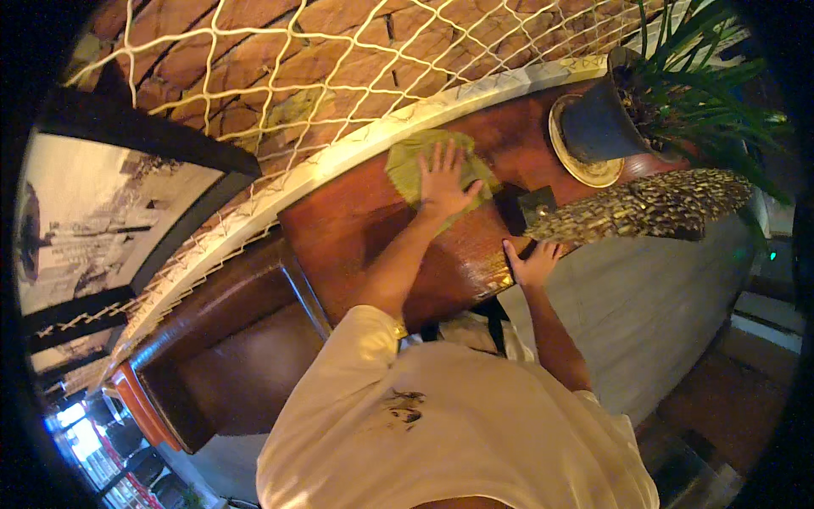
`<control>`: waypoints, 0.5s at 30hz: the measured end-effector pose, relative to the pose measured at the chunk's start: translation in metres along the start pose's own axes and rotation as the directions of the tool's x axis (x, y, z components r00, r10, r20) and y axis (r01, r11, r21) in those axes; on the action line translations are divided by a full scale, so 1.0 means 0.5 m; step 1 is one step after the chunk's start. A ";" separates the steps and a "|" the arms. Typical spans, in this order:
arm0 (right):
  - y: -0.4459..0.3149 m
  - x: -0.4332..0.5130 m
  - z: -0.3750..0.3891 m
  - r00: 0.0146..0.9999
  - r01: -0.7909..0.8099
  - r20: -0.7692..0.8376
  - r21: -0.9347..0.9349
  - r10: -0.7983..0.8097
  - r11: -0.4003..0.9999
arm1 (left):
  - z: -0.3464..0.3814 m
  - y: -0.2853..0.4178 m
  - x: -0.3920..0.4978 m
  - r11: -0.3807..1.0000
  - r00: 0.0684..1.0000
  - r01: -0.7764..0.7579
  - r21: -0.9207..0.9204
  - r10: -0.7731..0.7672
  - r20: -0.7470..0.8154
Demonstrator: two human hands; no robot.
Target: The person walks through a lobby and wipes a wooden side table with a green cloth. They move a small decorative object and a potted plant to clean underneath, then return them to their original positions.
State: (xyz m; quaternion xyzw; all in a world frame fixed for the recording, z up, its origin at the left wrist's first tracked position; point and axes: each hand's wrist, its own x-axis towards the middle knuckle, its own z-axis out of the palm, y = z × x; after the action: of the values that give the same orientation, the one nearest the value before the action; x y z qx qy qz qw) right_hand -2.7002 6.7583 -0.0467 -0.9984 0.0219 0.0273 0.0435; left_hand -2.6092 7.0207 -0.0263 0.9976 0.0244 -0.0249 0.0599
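Note:
My left hand lies flat with spread fingers on a yellow-green cloth, which rests on a reddish-brown wooden tabletop. My right hand is at the table's near edge, its thumb and fingers apart, beside the base of a lamp-like object covered in small brownish chips. Its fingertips are partly hidden at that object's lower edge. A small dark square piece adjoins the chip-covered object. Behind it a dark plant pot lies over a round pale saucer.
A cream ledge with rope netting and a brick wall runs along the table's far side. Long green leaves spread from the pot. A brown leather seat adjoins the table at left, below a framed picture.

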 end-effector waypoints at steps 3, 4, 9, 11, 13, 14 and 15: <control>-0.003 0.000 -0.002 0.995 0.084 -0.076 0.158 -0.072 0.984 | -0.002 0.023 0.086 0.989 0.993 -0.118 -0.091 0.119 0.014; -0.004 -0.001 0.000 0.970 0.156 -0.231 0.330 -0.081 0.931 | 0.002 0.030 0.103 0.981 0.987 -0.160 -0.110 0.155 -0.052; 0.006 -0.003 0.012 0.975 0.101 -0.206 0.061 -0.086 0.993 | 0.027 -0.009 0.078 0.966 0.969 -0.172 -0.195 0.130 -0.209; 0.013 0.004 0.024 0.929 0.187 -0.339 0.081 -0.150 0.979 | 0.024 -0.083 -0.009 0.971 0.983 -0.032 -0.236 -0.011 -0.181; 0.022 0.008 0.036 0.949 0.158 -0.294 0.124 -0.116 0.980 | 0.018 -0.183 -0.158 0.934 0.916 0.220 -0.280 -0.297 -0.271; 0.028 0.012 0.041 0.951 0.153 -0.287 0.125 -0.111 0.980 | 0.013 -0.225 -0.239 0.900 0.861 0.373 -0.226 -0.427 -0.276; 0.032 0.015 0.047 0.960 0.135 -0.265 0.130 -0.097 0.982 | 0.009 -0.253 -0.315 0.849 0.764 0.496 -0.181 -0.526 -0.373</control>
State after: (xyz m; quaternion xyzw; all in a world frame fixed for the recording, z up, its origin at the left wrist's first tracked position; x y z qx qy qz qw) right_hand -2.6949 6.7444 -0.0720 -0.9872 -0.0293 -0.1066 0.1152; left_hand -2.7733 7.1383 -0.0374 0.9327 0.3080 0.1696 0.0800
